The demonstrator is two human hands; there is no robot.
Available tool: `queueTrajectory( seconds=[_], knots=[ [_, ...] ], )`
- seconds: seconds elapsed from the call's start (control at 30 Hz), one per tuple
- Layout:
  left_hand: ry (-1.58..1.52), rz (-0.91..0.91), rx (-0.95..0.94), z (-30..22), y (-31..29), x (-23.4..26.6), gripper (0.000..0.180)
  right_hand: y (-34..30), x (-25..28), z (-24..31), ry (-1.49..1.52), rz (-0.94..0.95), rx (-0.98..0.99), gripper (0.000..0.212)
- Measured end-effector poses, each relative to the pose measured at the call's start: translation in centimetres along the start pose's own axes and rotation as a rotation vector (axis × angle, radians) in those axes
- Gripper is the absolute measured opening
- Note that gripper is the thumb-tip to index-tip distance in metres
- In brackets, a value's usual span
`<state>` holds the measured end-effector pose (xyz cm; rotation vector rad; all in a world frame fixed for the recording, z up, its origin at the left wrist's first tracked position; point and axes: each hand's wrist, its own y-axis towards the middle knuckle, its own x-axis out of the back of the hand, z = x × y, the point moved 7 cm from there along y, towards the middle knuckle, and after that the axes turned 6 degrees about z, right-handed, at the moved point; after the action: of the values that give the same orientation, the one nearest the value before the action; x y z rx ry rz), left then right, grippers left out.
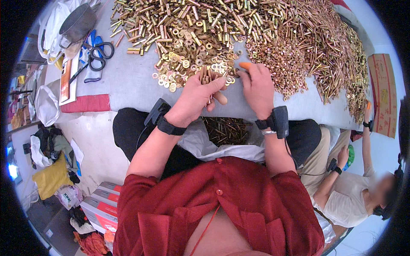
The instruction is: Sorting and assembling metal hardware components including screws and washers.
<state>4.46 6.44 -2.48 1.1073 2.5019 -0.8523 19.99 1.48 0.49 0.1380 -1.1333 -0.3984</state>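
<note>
My left hand [193, 97] is closed around a small bundle of brass-coloured bolts [205, 75], their ends pointing away from me. Right beside it, my right hand [259, 88] is bent over the table with thumb and fingertips drawn together; an orange cover sits on one finger. What lies between those fingertips is too small to make out. Loose flat washers [174, 59] spread just beyond my left hand. Small nuts [279, 62] are heaped beyond my right hand. Metal sleeves [205, 19] lie piled farther back, and a large heap of bolts [331, 64] covers the right side.
Scissors [97, 55], a blue-and-white glove [93, 74] and a metal pot [78, 23] are at the table's left. A white sack [200, 147] holding dark-looking bolts [226, 130] opens between my knees. Another person [341, 196] sits at right, near a long cardboard piece [383, 94].
</note>
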Motion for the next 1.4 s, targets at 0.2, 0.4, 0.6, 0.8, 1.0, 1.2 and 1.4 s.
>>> queueTrajectory(
  seconds=[0.2,0.4,0.6,0.8,1.0,1.2,1.4],
  knots=[
    [-0.015,-0.016,-0.062,-0.1,0.3,0.2,0.022,0.1,-0.4,0.0,0.06,-0.01,0.004,0.015],
    [0.06,-0.02,0.002,0.5,0.3,-0.3,0.022,-1.9,0.5,-0.1,0.554,-0.083,-0.261,0.008],
    [0.089,0.084,0.002,1.2,0.3,-1.1,0.019,-3.3,0.5,1.6,0.736,-0.048,-0.222,0.012],
    [-0.184,0.216,0.089,2.2,0.6,-1.4,0.017,-3.4,2.2,2.9,0.486,-0.151,0.007,0.017],
    [-0.193,0.151,0.059,2.1,0.4,-1.4,0.016,-3.7,1.8,3.1,0.549,-0.137,-0.006,0.016],
    [-0.008,0.087,-0.009,1.3,0.5,-1.6,0.017,-4.4,-1.0,0.6,0.98,-0.049,-0.333,0.017],
    [0.046,0.036,-0.032,1.7,0.7,-1.1,0.019,-3.6,-1.5,0.5,1.197,-0.012,-0.409,0.024]
  ],
)
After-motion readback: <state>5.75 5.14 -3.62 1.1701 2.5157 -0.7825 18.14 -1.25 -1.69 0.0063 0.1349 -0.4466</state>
